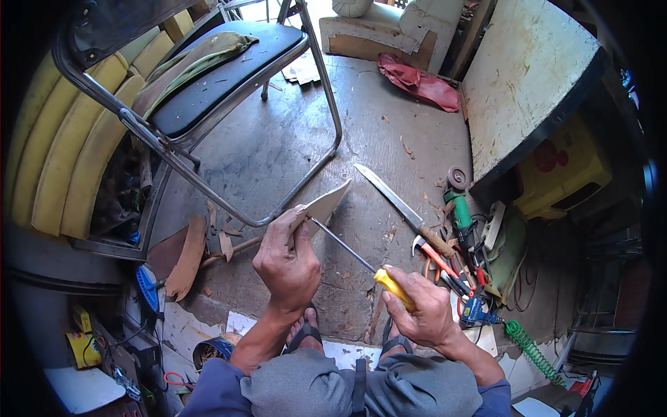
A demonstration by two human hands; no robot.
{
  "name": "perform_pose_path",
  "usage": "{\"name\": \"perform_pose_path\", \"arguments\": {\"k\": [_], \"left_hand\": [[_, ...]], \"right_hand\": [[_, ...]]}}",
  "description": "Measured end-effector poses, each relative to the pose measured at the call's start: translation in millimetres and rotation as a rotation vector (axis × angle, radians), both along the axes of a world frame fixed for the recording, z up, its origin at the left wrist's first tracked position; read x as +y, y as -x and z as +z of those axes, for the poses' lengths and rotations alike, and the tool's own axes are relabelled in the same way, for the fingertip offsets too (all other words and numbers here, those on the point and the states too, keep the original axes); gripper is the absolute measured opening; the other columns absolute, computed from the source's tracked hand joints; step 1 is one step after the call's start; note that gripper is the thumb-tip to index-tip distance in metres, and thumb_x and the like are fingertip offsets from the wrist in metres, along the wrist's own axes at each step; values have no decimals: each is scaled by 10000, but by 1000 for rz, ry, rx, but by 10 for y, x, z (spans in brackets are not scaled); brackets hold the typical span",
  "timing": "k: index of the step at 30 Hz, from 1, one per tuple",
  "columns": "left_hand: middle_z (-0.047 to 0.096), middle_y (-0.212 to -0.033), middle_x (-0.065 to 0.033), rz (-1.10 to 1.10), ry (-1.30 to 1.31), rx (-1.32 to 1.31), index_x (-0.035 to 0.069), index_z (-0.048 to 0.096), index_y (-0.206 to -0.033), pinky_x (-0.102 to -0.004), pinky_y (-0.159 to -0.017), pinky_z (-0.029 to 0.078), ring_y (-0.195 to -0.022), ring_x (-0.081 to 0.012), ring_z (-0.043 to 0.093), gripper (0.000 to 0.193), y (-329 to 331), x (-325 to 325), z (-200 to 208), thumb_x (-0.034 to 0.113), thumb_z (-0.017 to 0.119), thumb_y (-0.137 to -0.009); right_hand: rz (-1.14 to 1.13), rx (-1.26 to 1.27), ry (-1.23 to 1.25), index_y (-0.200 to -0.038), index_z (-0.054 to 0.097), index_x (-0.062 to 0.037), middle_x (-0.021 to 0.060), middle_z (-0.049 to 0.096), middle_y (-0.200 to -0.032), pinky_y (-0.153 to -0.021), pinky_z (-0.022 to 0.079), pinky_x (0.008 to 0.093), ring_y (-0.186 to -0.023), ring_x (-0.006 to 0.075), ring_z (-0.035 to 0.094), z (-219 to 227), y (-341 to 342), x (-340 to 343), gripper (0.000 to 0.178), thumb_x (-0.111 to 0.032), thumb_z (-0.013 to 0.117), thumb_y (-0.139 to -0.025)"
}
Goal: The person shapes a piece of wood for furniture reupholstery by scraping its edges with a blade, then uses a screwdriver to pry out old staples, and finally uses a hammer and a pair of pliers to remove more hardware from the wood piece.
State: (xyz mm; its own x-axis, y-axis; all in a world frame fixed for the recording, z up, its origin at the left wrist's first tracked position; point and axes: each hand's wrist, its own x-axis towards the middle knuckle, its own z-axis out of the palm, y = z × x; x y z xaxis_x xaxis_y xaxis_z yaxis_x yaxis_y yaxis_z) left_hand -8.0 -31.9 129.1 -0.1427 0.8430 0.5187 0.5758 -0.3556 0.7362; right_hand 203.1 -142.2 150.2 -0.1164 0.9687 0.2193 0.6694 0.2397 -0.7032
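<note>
My left hand (288,260) is closed on a flat, pale board piece (326,203), which it holds tilted up above the floor. My right hand (420,306) grips the yellow handle of a screwdriver (345,247). Its metal shaft slants up and left, and the tip meets the board close to my left fingers. Whether the tip sits on a screw or staple is too small to tell. On the floor beyond my hands lies a long knife (392,197) with a wooden handle.
A folding chair (229,76) stands at the upper left, beside stacked yellow foam pads (90,153). To the right lie a green angle grinder (460,212), a hammer (432,254) and a blue air tool (476,313) with a coiled green hose (531,351). A red cloth (417,83) lies farther off.
</note>
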Motion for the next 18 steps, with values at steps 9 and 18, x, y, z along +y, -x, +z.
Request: {"name": "perform_pose_path", "arguments": {"k": [9, 18], "left_hand": [[748, -1039, -173, 17, -96, 14, -8, 729, -1123, -385, -854, 580, -951, -321, 749, 254, -12, 39, 66, -88, 689, -885], [770, -1030, -133, 1, -90, -20, 15, 744, -1113, -350, -868, 563, -937, -241, 745, 196, 76, 59, 36, -27, 718, -923]], "right_hand": [[38, 87, 70, -1242, 663, 8, 191, 753, -1004, -728, 601, 369, -828, 310, 763, 74, 60, 71, 407, -152, 797, -893], [-79, 525, 622, -1165, 703, -4, 130, 701, -944, -739, 555, 341, -849, 221, 707, 192, 26, 185, 264, -163, 758, -961]]}}
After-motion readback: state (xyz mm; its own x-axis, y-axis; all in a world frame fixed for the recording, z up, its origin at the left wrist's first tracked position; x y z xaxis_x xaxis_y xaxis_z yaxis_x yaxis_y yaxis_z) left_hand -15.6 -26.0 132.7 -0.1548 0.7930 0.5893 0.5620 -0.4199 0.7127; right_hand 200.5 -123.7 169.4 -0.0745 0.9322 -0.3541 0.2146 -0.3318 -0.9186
